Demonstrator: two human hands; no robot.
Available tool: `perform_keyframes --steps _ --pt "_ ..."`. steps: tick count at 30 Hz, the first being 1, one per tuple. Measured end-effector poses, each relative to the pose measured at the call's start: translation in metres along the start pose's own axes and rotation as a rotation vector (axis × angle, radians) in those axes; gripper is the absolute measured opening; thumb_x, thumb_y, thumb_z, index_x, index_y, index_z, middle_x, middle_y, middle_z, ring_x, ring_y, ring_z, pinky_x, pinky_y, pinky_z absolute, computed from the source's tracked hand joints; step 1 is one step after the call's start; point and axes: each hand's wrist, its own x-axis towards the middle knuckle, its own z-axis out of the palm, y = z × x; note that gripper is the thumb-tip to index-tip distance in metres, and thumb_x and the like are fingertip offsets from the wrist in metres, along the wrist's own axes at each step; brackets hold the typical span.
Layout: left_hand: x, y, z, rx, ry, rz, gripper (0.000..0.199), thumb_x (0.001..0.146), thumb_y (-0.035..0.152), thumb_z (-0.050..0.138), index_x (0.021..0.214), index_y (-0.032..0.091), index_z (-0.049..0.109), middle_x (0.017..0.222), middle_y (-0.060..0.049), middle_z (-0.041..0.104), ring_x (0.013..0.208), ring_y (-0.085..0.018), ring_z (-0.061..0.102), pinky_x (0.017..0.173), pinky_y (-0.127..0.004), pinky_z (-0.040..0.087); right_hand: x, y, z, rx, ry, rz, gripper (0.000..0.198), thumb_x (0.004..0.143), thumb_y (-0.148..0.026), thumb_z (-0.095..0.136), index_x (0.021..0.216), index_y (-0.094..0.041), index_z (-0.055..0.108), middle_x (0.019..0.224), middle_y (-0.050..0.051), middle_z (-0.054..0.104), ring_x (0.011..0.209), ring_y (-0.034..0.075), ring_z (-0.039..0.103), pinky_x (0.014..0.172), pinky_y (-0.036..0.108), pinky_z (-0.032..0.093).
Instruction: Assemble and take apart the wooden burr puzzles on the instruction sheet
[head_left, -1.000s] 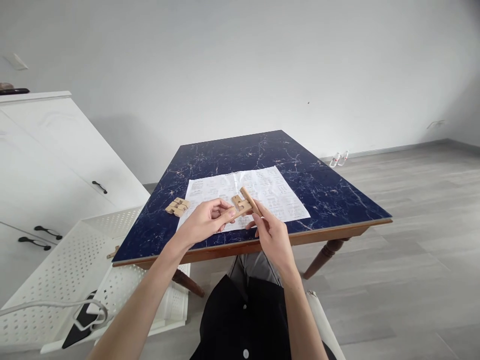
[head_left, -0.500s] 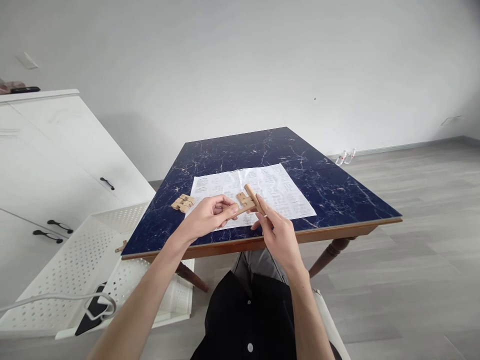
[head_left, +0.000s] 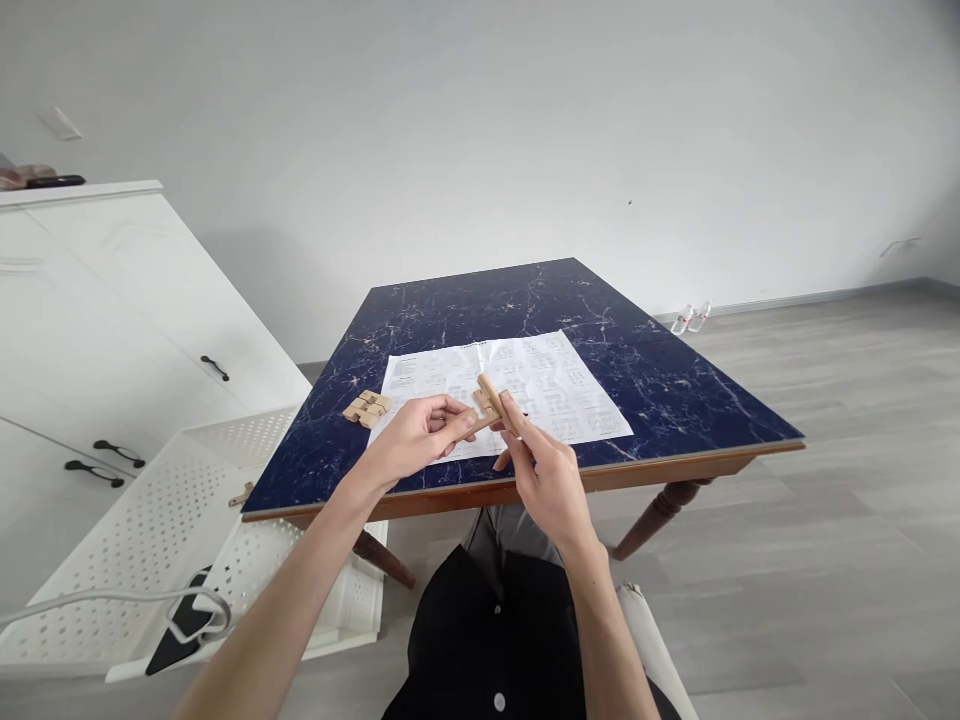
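Above the printed sheet (head_left: pixel 577 385), my left hand (head_left: pixel 424 435) pinches the near end of a notched wooden puzzle piece (head_left: pixel 487 421). My right hand (head_left: pixel 541 465) grips a wooden stick (head_left: pixel 490 388), which lies crosswise against the notched piece and partly covers its notches. Both hands are closed, and the wooden parts touch between them. My fingers hide part of each one. Left of my left hand, a cluster of several notched wooden pieces (head_left: pixel 366 408) rests on the table at the sheet's left edge.
The sheet lies on a dark blue marble-patterned table (head_left: pixel 480 295) with a wooden edge. White perforated baskets (head_left: pixel 135 530) stand at the lower left, with a cable over them. A white cabinet (head_left: pixel 150 300) is at left. Two plastic bottles (head_left: pixel 690 318) stand by the wall.
My right hand has shifted left with the stick, which now crosses over the notched piece nearer my left hand. My left hand stays in nearly the same place.
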Motion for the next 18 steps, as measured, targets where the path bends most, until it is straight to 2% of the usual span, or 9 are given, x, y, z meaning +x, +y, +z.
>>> perform_keyframes --steps 5,11,15,18 --pt "-0.003 0.002 -0.001 0.014 0.01 -0.014 0.039 0.095 0.054 0.072 0.104 0.015 0.072 0.09 -0.009 0.077 0.062 -0.011 0.053 0.059 -0.027 0.044 0.0 0.0 0.001 -0.002 -0.014 0.003 0.059 0.11 -0.021 0.042 0.167 -0.035 0.04 0.108 0.006 0.08 0.065 0.016 0.067 0.065 0.031 0.054" --pt "-0.004 -0.005 -0.003 -0.011 0.02 -0.021 0.038 0.095 0.052 0.073 0.104 0.015 0.074 0.09 -0.01 0.077 0.062 -0.011 0.053 0.057 -0.026 0.042 -0.001 -0.001 0.008 -0.019 -0.012 -0.01 0.057 0.111 -0.021 0.04 0.166 -0.035 0.042 0.126 0.009 0.077 0.067 0.016 0.068 0.066 0.031 0.057" --pt "-0.001 -0.007 0.001 -0.056 0.065 -0.026 0.037 0.093 0.051 0.075 0.099 0.015 0.071 0.082 -0.007 0.074 0.059 -0.01 0.053 0.056 -0.025 0.041 -0.002 -0.005 0.02 -0.083 -0.028 -0.013 0.056 0.11 -0.021 0.042 0.165 -0.032 0.044 0.111 0.009 0.08 0.067 0.018 0.07 0.066 0.031 0.056" --pt "0.001 -0.006 0.003 -0.099 0.088 -0.048 0.04 0.089 0.052 0.08 0.098 0.014 0.069 0.082 -0.007 0.075 0.06 -0.011 0.056 0.058 -0.026 0.046 -0.002 -0.007 0.025 -0.086 -0.026 -0.002 0.054 0.111 -0.022 0.043 0.164 -0.031 0.047 0.097 0.006 0.08 0.066 0.018 0.069 0.067 0.031 0.056"
